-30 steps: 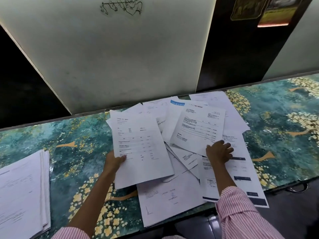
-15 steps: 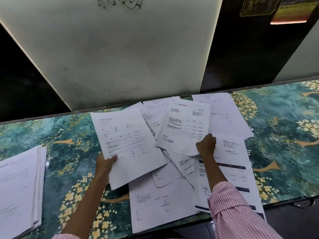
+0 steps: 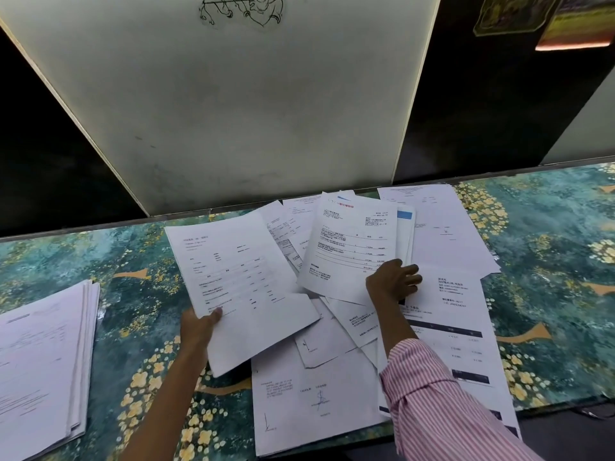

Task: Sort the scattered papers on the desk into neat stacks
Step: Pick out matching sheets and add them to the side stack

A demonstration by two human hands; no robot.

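Now the left hand (image 3: 198, 327) pinches a sheet's (image 3: 239, 287) near edge.

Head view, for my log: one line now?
left hand holds printed sheet | right hand holds red-headed sheet | stack at left

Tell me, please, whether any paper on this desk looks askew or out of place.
Yes. The loose papers in the middle overlap at many angles, unlike the tidier stack on the left. One sheet with dark bands hangs over the desk at its front edge and might slide off.
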